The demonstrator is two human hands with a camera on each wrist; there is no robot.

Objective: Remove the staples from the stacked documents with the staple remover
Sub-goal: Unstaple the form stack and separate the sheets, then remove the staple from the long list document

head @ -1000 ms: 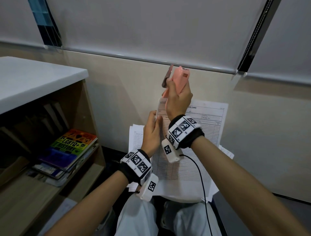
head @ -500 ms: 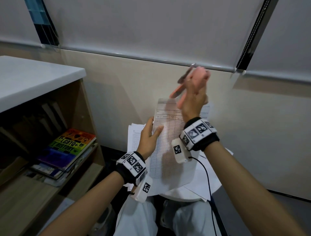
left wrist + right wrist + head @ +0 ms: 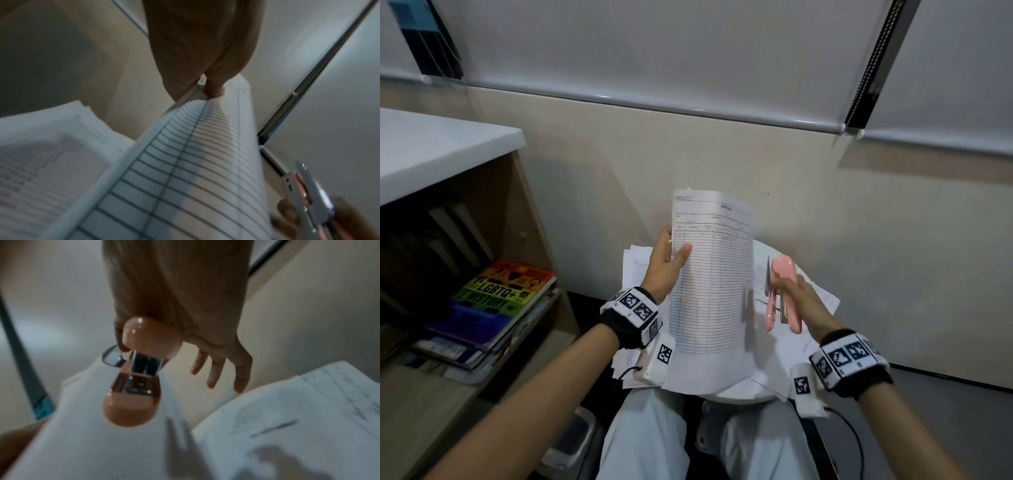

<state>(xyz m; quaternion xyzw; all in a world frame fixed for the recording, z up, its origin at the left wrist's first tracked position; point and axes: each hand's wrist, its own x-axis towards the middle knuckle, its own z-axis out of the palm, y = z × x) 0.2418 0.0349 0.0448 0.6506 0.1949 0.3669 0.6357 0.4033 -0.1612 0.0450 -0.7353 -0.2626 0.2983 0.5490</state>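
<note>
Since half a second before, the right hand (image 3: 796, 303) had dropped from up by the wall to the right of the held sheets, carrying the pink staple remover (image 3: 784, 294) down with it, and the left hand (image 3: 666, 270) had turned the stapled form (image 3: 712, 274) more upright and square to the head camera.

The right hand pinched the one staple remover between thumb and forefinger near its metal end; in the right wrist view its other three fingers (image 3: 216, 369) hung loose and straight, off the tool. The remover's (image 3: 139, 369) two pink halves stood apart with a metal hinge showing between them, and it touched no paper. The left hand gripped the left edge of the form, thumb (image 3: 213, 87) on the front and fingers behind, so the lined sheets stood lifted and bowed. How many sheets it held could not be counted; at least two edges showed at the top.

Beneath both hands lay a loose spread of other documents (image 3: 822, 301) on one round white stool top (image 3: 739, 397), several sheets fanned out, their number unclear. No staple could be made out in any view. To the left stood one wooden shelf unit (image 3: 527, 219) with a white top, holding a small pile of books, the uppermost a rainbow-coloured history book (image 3: 503, 291). Two marker-covered wristbands, one on each wrist, each carried a white camera block.
</note>
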